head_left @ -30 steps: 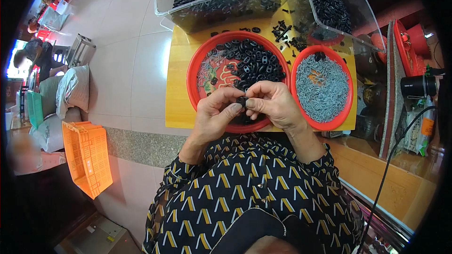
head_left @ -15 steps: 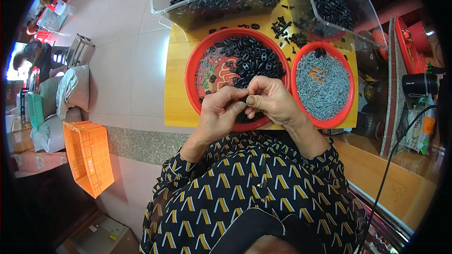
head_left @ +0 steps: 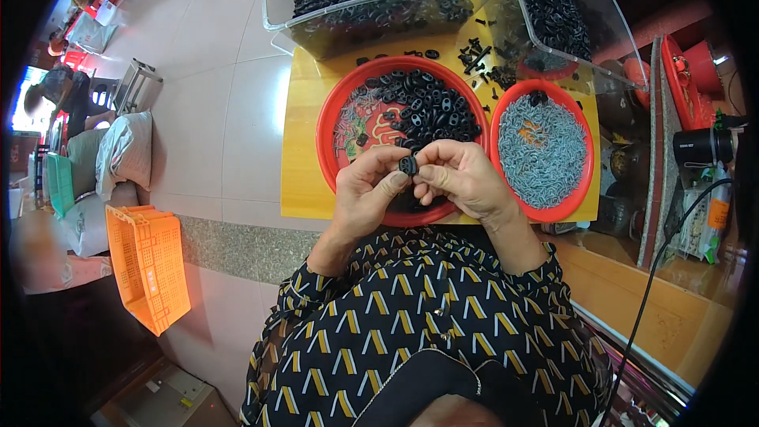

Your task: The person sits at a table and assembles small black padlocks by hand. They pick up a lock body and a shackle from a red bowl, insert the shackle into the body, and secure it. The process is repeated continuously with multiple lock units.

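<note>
Head camera view: A person in a black long-sleeved top printed with yellow and white chevrons (head_left: 395,324) works with bare hands at a yellow counter (head_left: 300,178). The left hand (head_left: 364,196) has its grip pinched on an oval black piece (head_left: 408,165), its ridged face turned up, while the right hand (head_left: 468,186) closes thumb and finger on the same piece's right edge. The piece is held above the near part of a round red plastic tray (head_left: 325,138), where glossy black two-holed ovals (head_left: 431,107) are heaped, mostly toward the right. Just beside it, to the right, an oval red plastic tray (head_left: 590,150) holds a spread of small silvery-grey metal pieces (head_left: 549,170), with a dark clump near its far rim. Beyond the trays, loose black parts (head_left: 474,55) lie scattered before two clear plastic bins filled with black pieces. Well apart on the left, an orange plastic basket (head_left: 164,269) rests tilted on the floor; farther off are pale stuffed sacks (head_left: 126,150) and a seated person in dark clothing (head_left: 71,103).
</note>
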Demonstrator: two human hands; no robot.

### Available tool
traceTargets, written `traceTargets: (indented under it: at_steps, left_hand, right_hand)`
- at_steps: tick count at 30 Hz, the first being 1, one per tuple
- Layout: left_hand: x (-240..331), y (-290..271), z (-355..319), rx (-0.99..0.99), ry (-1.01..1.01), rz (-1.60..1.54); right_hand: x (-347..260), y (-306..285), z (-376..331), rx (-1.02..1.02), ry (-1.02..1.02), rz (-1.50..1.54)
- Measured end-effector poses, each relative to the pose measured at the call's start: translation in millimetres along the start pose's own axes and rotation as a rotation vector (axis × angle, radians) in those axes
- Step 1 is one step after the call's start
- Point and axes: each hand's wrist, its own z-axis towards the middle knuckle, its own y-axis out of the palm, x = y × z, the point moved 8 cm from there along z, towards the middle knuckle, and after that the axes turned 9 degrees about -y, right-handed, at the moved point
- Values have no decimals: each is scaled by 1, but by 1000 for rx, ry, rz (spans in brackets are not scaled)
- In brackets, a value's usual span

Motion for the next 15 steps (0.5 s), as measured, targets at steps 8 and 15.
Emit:
traceTargets:
  at_steps: [8,15]
  left_hand:
    - [29,-14,-12,119,145,556]
    - [59,-65,-30,451,300,830]
  right_hand:
    - [-6,-4,0,40,170,-398]
    - [-170,-55,43,333,-481,-101]
